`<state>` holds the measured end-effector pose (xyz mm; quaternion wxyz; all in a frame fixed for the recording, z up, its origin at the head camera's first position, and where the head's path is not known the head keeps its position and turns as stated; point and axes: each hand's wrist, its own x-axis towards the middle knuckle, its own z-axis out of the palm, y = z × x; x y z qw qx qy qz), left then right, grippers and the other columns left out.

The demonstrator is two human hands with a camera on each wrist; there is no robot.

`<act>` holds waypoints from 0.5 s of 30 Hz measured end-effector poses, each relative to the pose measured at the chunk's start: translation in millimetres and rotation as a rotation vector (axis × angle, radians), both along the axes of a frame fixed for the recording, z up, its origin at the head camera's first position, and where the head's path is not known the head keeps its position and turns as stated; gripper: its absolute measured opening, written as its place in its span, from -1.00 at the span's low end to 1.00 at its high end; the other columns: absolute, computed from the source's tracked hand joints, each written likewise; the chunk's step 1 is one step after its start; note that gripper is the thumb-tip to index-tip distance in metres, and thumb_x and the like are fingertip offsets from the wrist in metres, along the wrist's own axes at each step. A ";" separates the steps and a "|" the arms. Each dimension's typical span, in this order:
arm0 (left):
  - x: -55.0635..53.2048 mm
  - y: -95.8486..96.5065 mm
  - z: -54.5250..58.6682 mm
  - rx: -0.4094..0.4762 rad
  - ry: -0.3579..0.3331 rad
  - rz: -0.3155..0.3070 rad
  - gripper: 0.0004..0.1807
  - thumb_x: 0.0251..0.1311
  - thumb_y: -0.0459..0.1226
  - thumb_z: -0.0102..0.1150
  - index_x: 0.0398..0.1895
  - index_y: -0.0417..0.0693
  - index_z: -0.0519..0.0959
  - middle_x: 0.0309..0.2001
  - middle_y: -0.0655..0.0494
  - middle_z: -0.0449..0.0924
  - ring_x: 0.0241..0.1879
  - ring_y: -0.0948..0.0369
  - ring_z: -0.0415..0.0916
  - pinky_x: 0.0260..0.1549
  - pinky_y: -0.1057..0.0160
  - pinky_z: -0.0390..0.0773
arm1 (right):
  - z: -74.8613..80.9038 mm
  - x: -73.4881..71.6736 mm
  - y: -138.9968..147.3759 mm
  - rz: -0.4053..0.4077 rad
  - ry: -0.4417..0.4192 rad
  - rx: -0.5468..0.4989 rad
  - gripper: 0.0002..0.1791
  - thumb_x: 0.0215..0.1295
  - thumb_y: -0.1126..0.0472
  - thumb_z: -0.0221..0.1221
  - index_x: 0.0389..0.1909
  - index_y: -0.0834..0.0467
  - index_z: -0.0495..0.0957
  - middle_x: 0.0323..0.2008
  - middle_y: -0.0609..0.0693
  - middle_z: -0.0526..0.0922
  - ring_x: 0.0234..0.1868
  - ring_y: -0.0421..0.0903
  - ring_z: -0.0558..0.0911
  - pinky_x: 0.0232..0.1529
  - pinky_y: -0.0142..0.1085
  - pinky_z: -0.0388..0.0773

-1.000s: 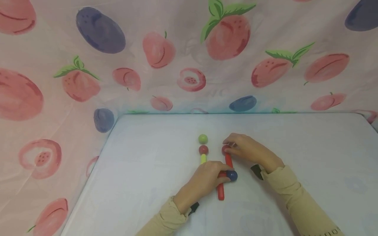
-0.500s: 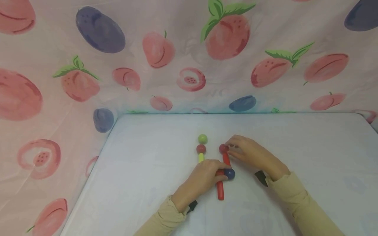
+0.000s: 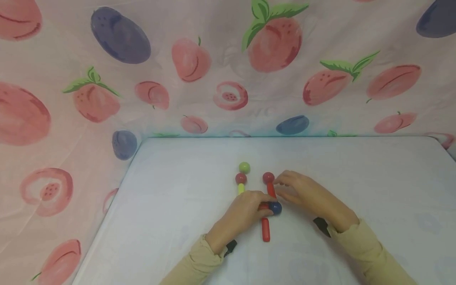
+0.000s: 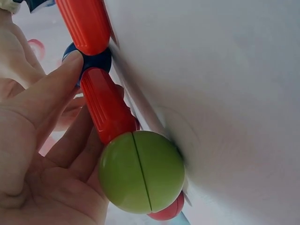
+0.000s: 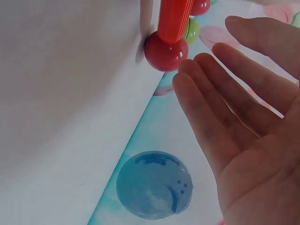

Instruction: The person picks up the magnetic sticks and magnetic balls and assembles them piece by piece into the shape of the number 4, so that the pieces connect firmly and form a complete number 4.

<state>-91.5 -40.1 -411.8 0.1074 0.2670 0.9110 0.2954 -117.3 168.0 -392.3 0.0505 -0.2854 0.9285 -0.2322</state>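
My left hand (image 3: 246,211) pinches a blue ball (image 3: 276,208) between thumb and fingers, low on the white table. A red rod (image 3: 271,190) runs from this ball to a red ball (image 3: 268,177). Another red rod (image 4: 107,105) leads from the blue ball to a green ball (image 4: 140,172), hidden under my left hand in the head view. A yellow-green rod (image 3: 241,188), partly covered by that hand, ends at a second red ball (image 3: 240,178). My right hand (image 3: 306,194) is just right of the first red ball, its fingers extended and holding nothing.
A loose-looking red rod (image 3: 265,230) lies just below the left fingers. One light green ball (image 3: 244,167) sits behind the second red ball. Fruit-patterned cloth (image 3: 228,67) rises behind the white table (image 3: 356,166).
The right hand has let go of the red ball and drawn back right and nearer. The joined balls and rods have shifted slightly left and away; the lower red rod and rear green ball stay put.
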 end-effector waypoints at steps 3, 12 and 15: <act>-0.7 -0.4 -0.2 0.004 -0.001 0.002 -0.57 0.09 -0.23 0.45 0.09 0.09 0.68 -0.12 0.28 0.74 -0.23 0.46 0.57 -0.13 0.56 0.53 | 1.3 4.8 0.5 0.012 0.007 0.009 -0.67 0.20 0.23 0.38 0.00 0.11 0.65 -0.06 -0.03 0.67 0.04 -0.03 0.63 0.12 -0.03 0.60; -3.8 -1.6 -1.3 0.028 0.005 0.000 -0.58 0.09 -0.24 0.44 0.08 0.07 0.68 -0.11 0.26 0.75 -0.15 0.42 0.63 -0.06 0.53 0.54 | 2.1 17.5 1.7 0.048 0.066 0.025 -0.65 0.14 0.24 0.42 -0.03 0.13 0.65 -0.08 -0.05 0.67 0.00 -0.07 0.65 0.07 -0.10 0.63; -4.8 -2.1 -1.9 0.035 0.008 -0.008 -0.59 0.10 -0.24 0.44 0.07 0.08 0.68 -0.12 0.28 0.75 -0.14 0.42 0.63 -0.04 0.52 0.54 | 1.2 21.2 2.2 0.067 0.086 0.018 -0.68 0.15 0.25 0.41 -0.05 0.13 0.65 -0.11 -0.06 0.67 -0.04 -0.11 0.65 0.03 -0.14 0.64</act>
